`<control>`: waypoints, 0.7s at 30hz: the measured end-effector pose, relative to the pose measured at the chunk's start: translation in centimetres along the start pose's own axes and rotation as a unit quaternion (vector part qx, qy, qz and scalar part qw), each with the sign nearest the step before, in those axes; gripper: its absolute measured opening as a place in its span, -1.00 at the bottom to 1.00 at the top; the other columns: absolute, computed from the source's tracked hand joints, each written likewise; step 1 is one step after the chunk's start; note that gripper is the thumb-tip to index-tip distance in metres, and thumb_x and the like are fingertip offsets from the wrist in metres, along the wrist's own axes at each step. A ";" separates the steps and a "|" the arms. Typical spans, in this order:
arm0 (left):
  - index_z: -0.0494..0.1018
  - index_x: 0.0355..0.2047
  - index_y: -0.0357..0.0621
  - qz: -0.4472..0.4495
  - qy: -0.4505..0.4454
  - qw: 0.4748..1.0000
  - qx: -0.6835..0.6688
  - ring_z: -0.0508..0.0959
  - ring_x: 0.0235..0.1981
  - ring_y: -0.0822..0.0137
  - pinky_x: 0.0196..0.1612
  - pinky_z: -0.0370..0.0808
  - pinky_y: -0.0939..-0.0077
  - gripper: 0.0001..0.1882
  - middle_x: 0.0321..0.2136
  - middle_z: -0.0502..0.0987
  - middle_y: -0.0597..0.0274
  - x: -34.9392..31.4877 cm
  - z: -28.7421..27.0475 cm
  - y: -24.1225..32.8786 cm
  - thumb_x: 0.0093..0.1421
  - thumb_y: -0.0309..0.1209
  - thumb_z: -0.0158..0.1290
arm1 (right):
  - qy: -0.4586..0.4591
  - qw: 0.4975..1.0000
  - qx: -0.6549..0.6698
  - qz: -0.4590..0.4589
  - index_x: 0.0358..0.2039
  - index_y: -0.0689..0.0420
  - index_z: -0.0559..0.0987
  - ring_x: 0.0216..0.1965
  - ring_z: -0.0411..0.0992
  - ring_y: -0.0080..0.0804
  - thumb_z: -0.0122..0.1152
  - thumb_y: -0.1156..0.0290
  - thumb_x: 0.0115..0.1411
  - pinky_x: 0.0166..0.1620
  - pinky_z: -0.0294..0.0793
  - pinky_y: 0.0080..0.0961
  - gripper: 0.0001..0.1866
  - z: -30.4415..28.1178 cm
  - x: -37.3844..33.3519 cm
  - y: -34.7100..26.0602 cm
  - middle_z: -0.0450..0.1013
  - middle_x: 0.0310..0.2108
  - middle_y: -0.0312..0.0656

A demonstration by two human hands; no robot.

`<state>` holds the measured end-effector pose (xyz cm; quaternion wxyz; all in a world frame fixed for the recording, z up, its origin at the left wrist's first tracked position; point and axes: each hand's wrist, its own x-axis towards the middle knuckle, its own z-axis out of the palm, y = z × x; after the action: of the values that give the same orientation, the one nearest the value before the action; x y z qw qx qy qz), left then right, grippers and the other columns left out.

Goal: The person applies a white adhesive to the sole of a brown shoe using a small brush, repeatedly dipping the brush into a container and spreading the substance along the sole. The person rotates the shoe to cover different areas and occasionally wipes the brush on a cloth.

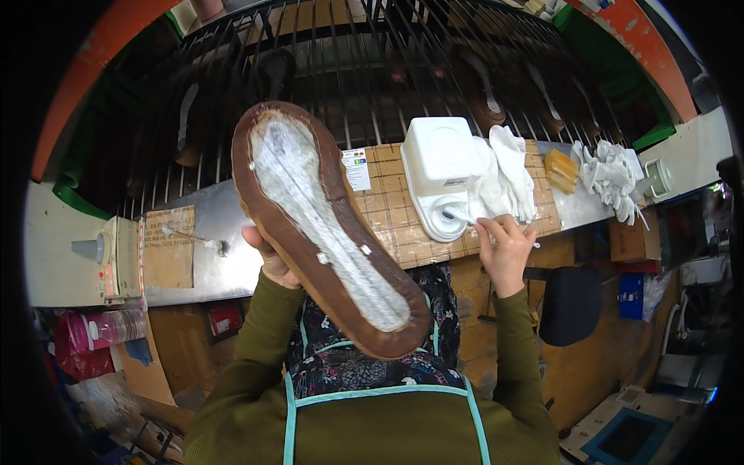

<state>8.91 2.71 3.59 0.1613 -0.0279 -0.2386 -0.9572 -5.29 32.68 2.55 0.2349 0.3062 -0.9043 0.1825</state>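
My left hand [273, 258] grips a brown leather shoe upper [256, 182] from its left side, most fingers hidden behind it. Its underside faces up, with a whitish fabric insole [310, 201] in the middle and the leather folded in around the rim. A few small white bits stick to it. To the right, the fingers of my right hand [505, 252] pinch a thin white-handled brush [467, 218]. The brush's far end reaches into the round cup of a white plastic glue dispenser [438, 167]; its tip is not clearly seen.
Crumpled white gloves [511, 174] lie right of the dispenser on a cardboard sheet [380, 178]. Beyond is a rack of metal bars [333, 85] holding several shoe uppers. Yellowish blocks [561, 171] and more white gloves [608, 178] sit farther right. A small white-tipped brush [194, 236] lies left.
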 end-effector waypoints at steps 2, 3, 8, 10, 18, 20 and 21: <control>0.10 0.28 -0.03 -0.026 0.020 0.999 -0.041 0.37 0.12 0.00 0.14 0.37 -0.05 0.05 0.17 0.29 0.04 -0.3 1.4 0.4 -0.05 0.42 -0.02 | -0.005 0.999 -0.012 -0.041 -0.46 -0.02 0.63 -0.51 0.33 -0.46 0.30 0.38 0.05 -0.25 0.04 -0.39 -0.98 -0.1 0.5 -0.2 0.38 -0.51 -0.38; 0.11 0.27 -0.02 -0.062 0.020 0.997 -0.048 0.40 0.08 -0.04 0.10 0.41 -0.07 0.03 0.15 0.31 0.02 -0.2 2.1 0.7 -0.03 0.44 -0.07 | -0.015 0.998 -0.011 -0.053 -0.48 -0.01 0.63 -0.51 0.33 -0.46 0.29 0.39 0.05 -0.25 0.05 -0.37 -0.99 -0.4 0.8 -0.4 0.36 -0.54 -0.36; 0.05 0.28 -0.10 -0.205 -0.029 0.967 -0.148 0.53 -0.19 -0.24 -0.25 0.62 -0.07 0.06 0.02 0.28 -0.51 0.4 3.4 2.4 0.02 0.50 -0.25 | -0.102 0.986 0.116 0.055 -0.48 0.08 0.62 -0.54 0.33 -0.44 0.25 0.37 0.11 -0.33 0.11 -0.41 -0.91 -0.7 1.0 1.5 0.38 -0.60 -0.31; 0.02 0.28 -0.14 -0.212 0.020 0.965 -0.154 0.55 -0.23 -0.24 -0.32 0.64 -0.01 0.07 -0.01 0.29 -0.50 0.6 3.9 2.6 0.03 0.49 -0.26 | -0.157 0.952 0.223 0.135 -0.47 0.13 0.60 -0.59 0.30 -0.53 0.21 0.35 0.16 -0.43 0.11 -0.52 -0.85 -0.2 0.9 3.0 0.38 -0.63 -0.32; 0.11 0.23 -0.24 -0.101 0.104 0.988 0.056 0.54 -0.13 -0.03 -0.20 0.64 0.29 0.04 0.03 0.35 -0.24 1.2 1.8 -0.7 0.07 0.45 -0.23 | -0.292 0.701 0.545 0.356 -0.40 0.18 0.56 -0.50 0.30 -0.75 0.21 0.39 0.21 -0.48 0.18 -0.74 -0.87 -0.6 0.0 3.8 0.43 -0.55 -0.41; 0.17 0.21 -0.14 -0.104 0.090 0.986 0.091 0.43 0.05 0.19 0.13 0.41 0.26 -0.13 0.06 0.38 0.05 0.6 -0.2 -1.6 0.14 0.30 -0.09 | -0.203 0.797 0.498 0.276 -0.41 0.17 0.59 -0.50 0.33 -0.69 0.27 0.43 0.14 -0.45 0.19 -0.70 -0.91 -0.2 -0.4 2.4 0.44 -0.54 -0.37; 0.17 0.21 -0.15 -0.101 0.107 0.981 0.130 0.42 0.05 0.19 0.13 0.40 0.27 -0.14 0.06 0.38 0.07 0.5 -1.1 -2.3 0.13 0.26 -0.03 | -0.134 0.870 0.422 0.216 -0.41 0.16 0.61 -0.51 0.34 -0.63 0.30 0.46 0.10 -0.42 0.18 -0.66 -0.93 0.1 -0.4 1.4 0.45 -0.54 -0.34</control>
<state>7.73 4.00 1.62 0.0904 0.1198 -0.3439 -0.9270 -5.94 33.88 2.03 -0.0853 0.1951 -0.8073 0.5505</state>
